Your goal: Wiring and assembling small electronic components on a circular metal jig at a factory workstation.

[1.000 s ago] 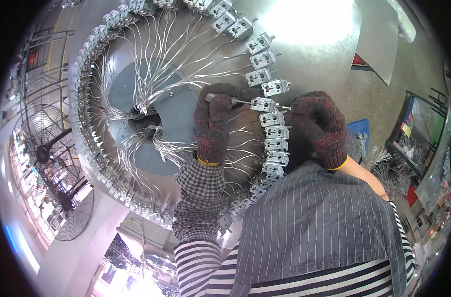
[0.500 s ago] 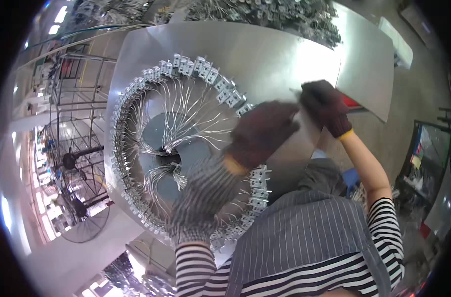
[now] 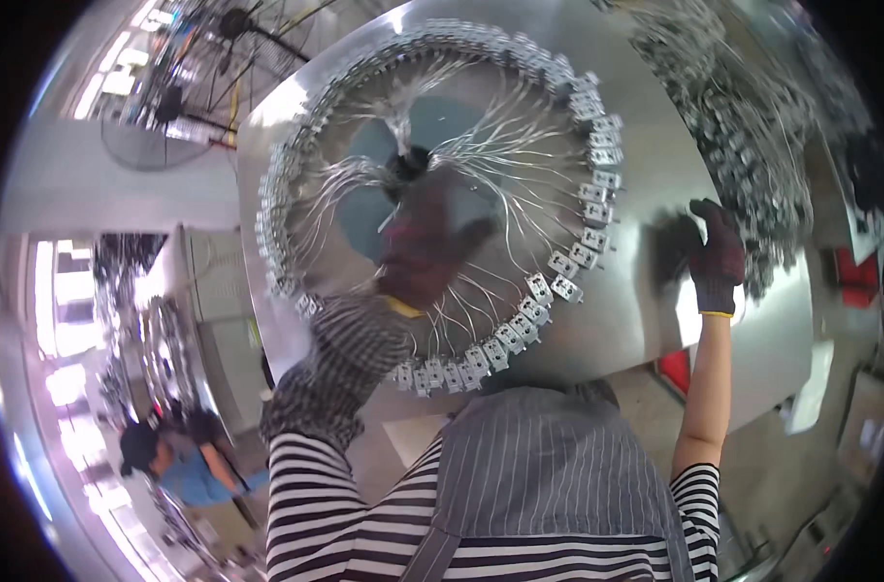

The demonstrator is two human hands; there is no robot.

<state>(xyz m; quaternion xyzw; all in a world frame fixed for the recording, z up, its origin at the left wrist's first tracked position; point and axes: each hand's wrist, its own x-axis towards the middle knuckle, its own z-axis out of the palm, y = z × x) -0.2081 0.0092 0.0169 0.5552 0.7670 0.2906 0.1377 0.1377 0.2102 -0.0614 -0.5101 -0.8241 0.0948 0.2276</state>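
A big ring of small metal connector blocks lies on a shiny steel table, with thin grey wires running from the blocks to a dark hub at the centre. My left hand, in a dark red glove, hovers over the wires just below the hub. It is motion-blurred, so I cannot make out its grip. My right hand, in the same kind of glove, is stretched out to the right of the ring. It rests on bare steel with fingers spread and nothing visible in it.
A heap of similar wired metal parts covers the table's far right. A standing fan is at the upper left. Another person in blue is at the lower left. A red object sits past the table's right edge.
The view swung so the ring now sits higher and centred. My left hand moved from the ring's right side to its middle. My right hand swung out right onto bare steel.
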